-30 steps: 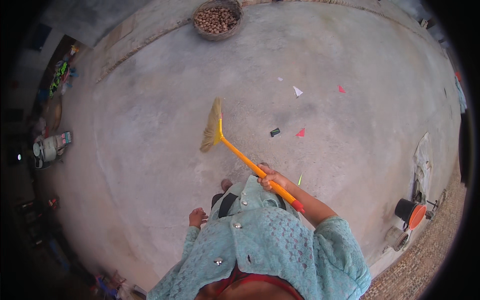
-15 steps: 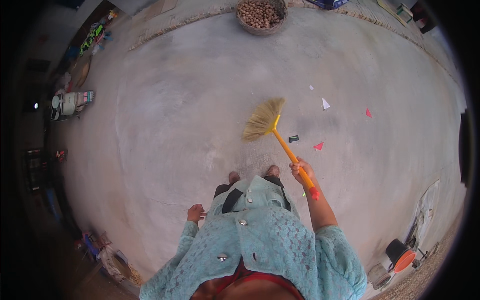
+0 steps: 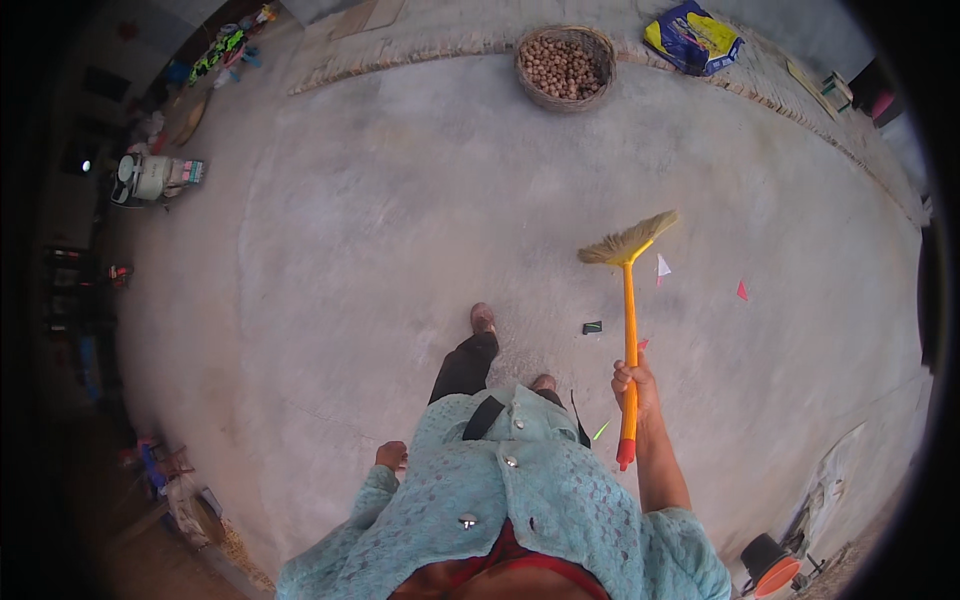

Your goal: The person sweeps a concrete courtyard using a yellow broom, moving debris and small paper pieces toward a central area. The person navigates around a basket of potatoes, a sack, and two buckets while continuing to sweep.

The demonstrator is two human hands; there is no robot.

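My right hand (image 3: pixel 635 385) is wrapped round the orange handle of a broom (image 3: pixel 630 310), whose red end cap points back toward me. The broom's straw bristles fan out ahead, beyond the yellow neck. Just beside the bristles lies a white scrap (image 3: pixel 662 266), and a red scrap (image 3: pixel 742 291) is farther right. To the left of the handle rests a small dark box-like piece (image 3: pixel 592 328). Another red scrap (image 3: pixel 642 345) is partly hidden behind the handle, and a green strip (image 3: pixel 601 430) lies near my clothing. My left hand (image 3: pixel 391 456) hangs at my side, fingers curled, with nothing visible in it.
A wicker basket of round brown things (image 3: pixel 566 68) stands at the far edge of the concrete floor (image 3: pixel 350 250). Beyond the brick edging lies a blue and yellow bag (image 3: pixel 692 38). A pale machine (image 3: pixel 150 178) is on the left. A black bucket (image 3: pixel 764 556) stands at lower right.
The broom has swung right, its handle now pointing straight ahead and its bristles near the white scrap. My left foot has stepped forward. More of the basket and bag has come into view.
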